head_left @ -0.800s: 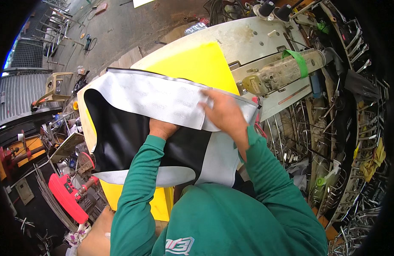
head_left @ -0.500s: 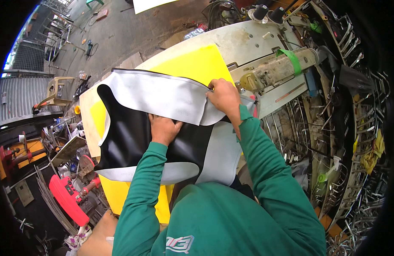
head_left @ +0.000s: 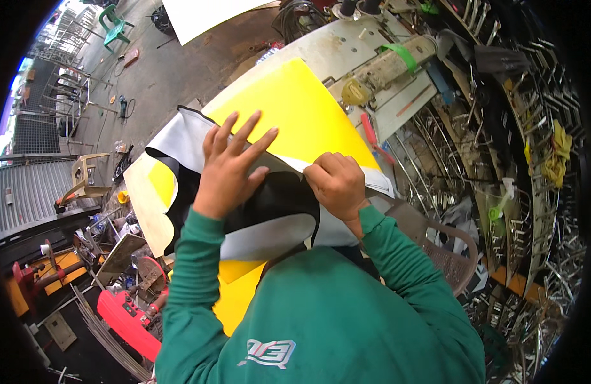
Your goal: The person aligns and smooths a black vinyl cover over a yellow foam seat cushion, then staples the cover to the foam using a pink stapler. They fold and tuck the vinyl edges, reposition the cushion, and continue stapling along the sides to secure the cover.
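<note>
A sewn piece of black vinyl (head_left: pixel 270 198) with a pale grey backing lies in folds in front of me, over a yellow sheet (head_left: pixel 302 96) on the table. My right hand (head_left: pixel 337 185) is closed on the vinyl piece's edge, thumb and fingers pinching it. Over the folded-back grey side, my left hand (head_left: pixel 231 163) is open with its fingers spread; I cannot tell whether its palm touches the material. Part of the black face is hidden beneath my hands and the folds.
Beyond the yellow sheet stands a worn sewing machine (head_left: pixel 378 70) with green tape around its arm. A red-handled tool (head_left: pixel 370 131) lies beside it. Metal rods (head_left: pixel 430 192) hang at right near a brown plastic chair (head_left: pixel 455 262). A red machine (head_left: pixel 126 323) sits at lower left.
My left hand has lifted off the black face and spread its fingers farther up. My right hand has come nearer with the edge, uncovering more yellow sheet. The whole view has shifted.
</note>
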Demonstrator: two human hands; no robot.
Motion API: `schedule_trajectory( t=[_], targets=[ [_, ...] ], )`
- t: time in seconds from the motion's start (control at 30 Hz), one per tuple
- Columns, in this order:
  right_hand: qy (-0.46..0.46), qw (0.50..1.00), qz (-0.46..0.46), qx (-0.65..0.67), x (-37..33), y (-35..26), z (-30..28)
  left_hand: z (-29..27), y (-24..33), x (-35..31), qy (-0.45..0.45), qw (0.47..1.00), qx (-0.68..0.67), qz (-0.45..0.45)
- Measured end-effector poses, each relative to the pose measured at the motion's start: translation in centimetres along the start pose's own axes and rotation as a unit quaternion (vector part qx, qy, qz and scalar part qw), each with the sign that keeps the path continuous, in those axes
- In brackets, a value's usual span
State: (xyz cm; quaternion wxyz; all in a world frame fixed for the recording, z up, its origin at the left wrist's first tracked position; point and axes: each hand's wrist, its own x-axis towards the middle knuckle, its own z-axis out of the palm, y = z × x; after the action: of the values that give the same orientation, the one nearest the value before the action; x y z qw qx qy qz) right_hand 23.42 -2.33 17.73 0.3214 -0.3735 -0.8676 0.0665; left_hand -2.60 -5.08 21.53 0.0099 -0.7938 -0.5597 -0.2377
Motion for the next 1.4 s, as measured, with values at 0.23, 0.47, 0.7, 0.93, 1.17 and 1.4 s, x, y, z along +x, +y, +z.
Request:
schedule_trajectory(
  t=[0.23, 0.47, 0.7, 0.93, 1.17, 1.4],
  targets=[
    [0.085, 0.993, -0.087, -0.003, -3.7, -2.4, -5.0, -2.5, -0.2, -3.2, 0.083, 0.968, -0.067, 0.226],
    [0.126, 0.985, -0.114, -0.013, -3.8, -3.7, -7.1, -4.6, 2.0, -7.5, 0.192, 0.963, -0.039, 0.184],
    [0.114, 0.989, -0.077, -0.05, -3.8, -1.8, -7.5, -5.1, 0.4, -9.1, 0.192, 0.969, -0.045, 0.15],
    [0.138, 0.981, 0.002, -0.136, -6.7, 1.3, -10.4, -4.1, -2.1, -10.2, 0.192, 0.973, -0.06, 0.11],
    [0.198, 0.964, 0.148, -0.095, -11.4, -1.2, -11.9, -1.9, -6.8, -9.9, -0.092, 0.995, -0.024, -0.018],
    [0.224, 0.838, 0.384, 0.316, -14.6, -4.9, -16.4, -10.9, -2.1, -3.7, -0.228, 0.931, -0.284, -0.021]
  ],
)
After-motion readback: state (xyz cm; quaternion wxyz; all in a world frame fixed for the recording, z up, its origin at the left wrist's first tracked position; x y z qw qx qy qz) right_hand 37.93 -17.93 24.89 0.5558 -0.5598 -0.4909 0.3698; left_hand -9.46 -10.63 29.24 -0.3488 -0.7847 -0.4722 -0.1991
